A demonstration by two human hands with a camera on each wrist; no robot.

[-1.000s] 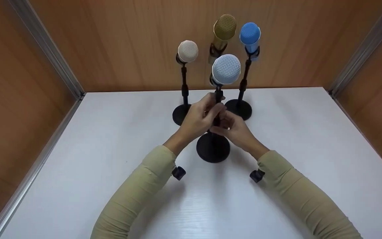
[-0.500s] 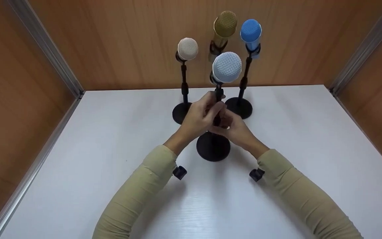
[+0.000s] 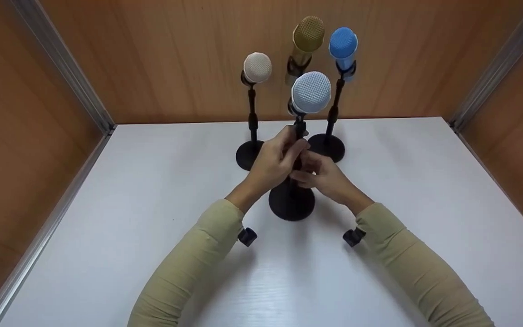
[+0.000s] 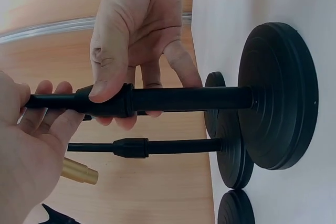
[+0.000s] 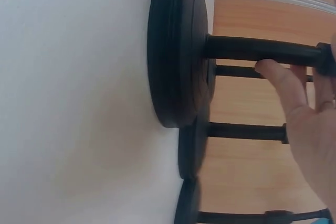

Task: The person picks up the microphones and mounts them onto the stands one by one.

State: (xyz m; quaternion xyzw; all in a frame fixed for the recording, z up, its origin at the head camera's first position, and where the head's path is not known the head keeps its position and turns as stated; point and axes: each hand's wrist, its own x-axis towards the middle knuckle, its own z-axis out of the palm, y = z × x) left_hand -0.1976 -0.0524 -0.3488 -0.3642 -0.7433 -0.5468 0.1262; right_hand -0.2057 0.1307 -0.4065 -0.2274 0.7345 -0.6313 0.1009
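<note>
A microphone with a pale silver head [image 3: 311, 92] sits atop a black desk microphone stand [image 3: 292, 205] with a round base on the table. My left hand [image 3: 268, 159] grips the upper, thinner part of the pole, fingers curled round it in the left wrist view. Just below, my right hand [image 3: 327, 179] pinches the thick collar [image 4: 107, 102] of the same stand, thumb on top. In the right wrist view a finger of the right hand also touches the lower pole [image 5: 241, 49]. The stand is upright, its base flat on the table.
Behind it stand more microphones on black stands: a whitish one [image 3: 257, 67] at left, a gold one [image 3: 308, 35] in the middle and a blue one [image 3: 343, 44] at right. A wooden panel [image 3: 175, 59] closes the back of the white table [image 3: 130, 190].
My right hand's thumb and fingers have shifted slightly on the collar, and its wrist moved a little to the right. The left hand and the stand keep their place.
</note>
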